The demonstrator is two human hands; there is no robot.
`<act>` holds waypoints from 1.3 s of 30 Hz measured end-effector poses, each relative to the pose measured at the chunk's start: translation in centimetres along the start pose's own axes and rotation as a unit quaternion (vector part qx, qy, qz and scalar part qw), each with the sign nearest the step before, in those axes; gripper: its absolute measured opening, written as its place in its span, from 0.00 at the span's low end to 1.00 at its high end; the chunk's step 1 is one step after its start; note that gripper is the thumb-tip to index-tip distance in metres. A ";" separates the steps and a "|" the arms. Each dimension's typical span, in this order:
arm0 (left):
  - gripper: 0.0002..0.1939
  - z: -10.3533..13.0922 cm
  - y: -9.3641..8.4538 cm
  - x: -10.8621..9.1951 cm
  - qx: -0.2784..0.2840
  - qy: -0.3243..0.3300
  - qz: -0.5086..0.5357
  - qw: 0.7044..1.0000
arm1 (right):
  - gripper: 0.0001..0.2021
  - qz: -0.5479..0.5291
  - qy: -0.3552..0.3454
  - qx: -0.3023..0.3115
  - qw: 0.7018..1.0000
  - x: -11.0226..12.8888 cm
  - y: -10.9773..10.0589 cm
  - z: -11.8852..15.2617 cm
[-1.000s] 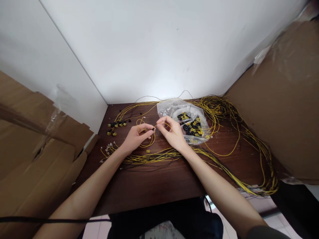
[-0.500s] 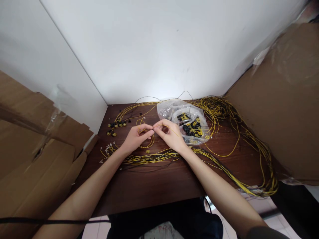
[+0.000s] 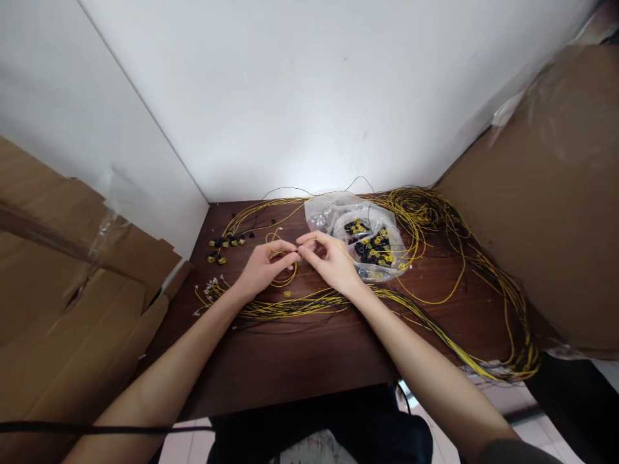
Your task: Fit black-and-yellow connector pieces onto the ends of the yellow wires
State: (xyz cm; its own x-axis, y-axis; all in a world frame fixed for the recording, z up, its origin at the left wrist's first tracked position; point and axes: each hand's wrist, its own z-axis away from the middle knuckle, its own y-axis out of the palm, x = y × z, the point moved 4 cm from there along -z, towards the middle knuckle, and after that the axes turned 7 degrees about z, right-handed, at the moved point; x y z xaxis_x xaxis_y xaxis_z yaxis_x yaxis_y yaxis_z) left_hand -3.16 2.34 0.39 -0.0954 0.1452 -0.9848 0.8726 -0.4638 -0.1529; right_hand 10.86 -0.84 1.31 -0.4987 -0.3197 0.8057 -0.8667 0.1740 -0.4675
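Note:
Fingertips of my left hand [image 3: 265,267] and my right hand [image 3: 331,261] meet over the dark brown table, each pinching a yellow wire [image 3: 285,281] that loops beneath my left hand. A tiny dark part shows between the fingertips, mostly hidden. Just below lies a loose yellow piece [image 3: 287,294]. Beside my right hand, a clear plastic bag [image 3: 396,241] holds black and yellow pieces [image 3: 380,248]. A bundle of yellow and black wires [image 3: 290,308] passes under my forearms, with small white connectors [image 3: 213,288] at its left end.
Several yellow-and-black connectors [image 3: 222,243] lie at the back left. Tangled yellow wires [image 3: 416,206] fill the back right and run down the right side. Cardboard stands at left [image 3: 97,322] and right [image 3: 546,193], with a white wall [image 3: 300,96] behind.
The yellow wire at my right fingers has shifted, and its free end no longer shows across the back of my right hand. Both hands stay in nearly the same place.

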 end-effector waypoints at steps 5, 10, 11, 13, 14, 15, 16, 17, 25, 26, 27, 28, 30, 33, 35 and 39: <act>0.11 0.0 0.0 0.0 0.008 0.003 -0.006 1.000 | 0.04 0.017 -0.025 0.004 1.000 0.0 0.1 0.0; 0.13 0.0 0.0 0.1 0.009 -0.003 -0.004 1.000 | 0.05 -0.009 0.002 0.010 1.000 -0.1 0.0 0.0; 0.13 0.0 0.0 0.1 0.011 -0.004 -0.001 1.000 | 0.06 -0.010 0.007 0.009 1.000 0.0 -0.1 0.0; 0.12 -0.1 0.0 0.0 0.013 -0.006 0.001 1.000 | 0.06 -0.008 0.012 0.008 1.000 0.0 -0.1 0.0; 0.12 -0.1 0.0 0.0 0.012 -0.007 -0.002 1.000 | 0.06 -0.010 0.014 0.010 1.000 0.0 -0.1 0.0; 0.11 -0.1 0.0 0.0 0.011 -0.007 -0.005 1.000 | 0.05 -0.014 0.015 0.012 1.000 0.0 -0.1 0.0; 0.11 -0.1 0.0 -0.1 0.009 -0.007 -0.009 1.000 | 0.06 -0.016 0.014 0.014 1.000 0.0 0.0 0.0; 0.11 -0.1 0.0 -0.2 0.008 -0.005 -0.013 1.000 | 0.06 -0.014 0.011 0.014 1.000 -0.1 0.0 0.0; 0.11 0.0 0.0 -0.2 0.007 0.008 -0.027 1.000 | 0.05 0.018 -0.019 0.012 1.000 -0.2 0.1 0.0; 0.11 0.0 0.0 -0.2 0.008 0.008 -0.028 1.000 | 0.05 0.012 -0.016 0.014 1.000 -0.2 0.1 0.0; 0.12 0.0 0.0 -0.1 0.009 0.008 -0.027 1.000 | 0.05 0.004 -0.012 0.015 1.000 -0.2 0.1 0.0; 0.12 0.0 0.0 -0.1 0.009 0.008 -0.024 1.000 | 0.05 -0.004 -0.006 0.016 1.000 -0.2 0.1 0.0; 0.12 -0.1 0.0 0.0 0.012 0.005 -0.017 1.000 | 0.05 -0.019 0.003 0.012 1.000 -0.1 0.1 0.0; 0.11 -0.1 0.0 0.1 0.017 0.001 -0.009 1.000 | 0.06 -0.026 0.008 0.006 1.000 -0.1 0.0 0.0; 0.11 -0.1 0.0 0.1 0.014 0.001 -0.011 1.000 | 0.06 -0.027 0.010 0.011 1.000 -0.2 0.1 0.0; 0.10 -0.1 -0.1 0.1 0.009 0.005 -0.022 1.000 | 0.06 -0.015 -0.001 0.016 1.000 -0.2 0.1 0.0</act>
State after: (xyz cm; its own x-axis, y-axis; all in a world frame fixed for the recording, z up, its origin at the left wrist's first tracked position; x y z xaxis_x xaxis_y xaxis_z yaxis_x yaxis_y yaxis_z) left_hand -3.18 2.50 0.31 -0.1286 0.1740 -0.9763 0.8594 -0.4718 -0.1972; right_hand 10.84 -0.75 1.08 -0.4732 -0.3261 0.8183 -0.8801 0.1341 -0.4555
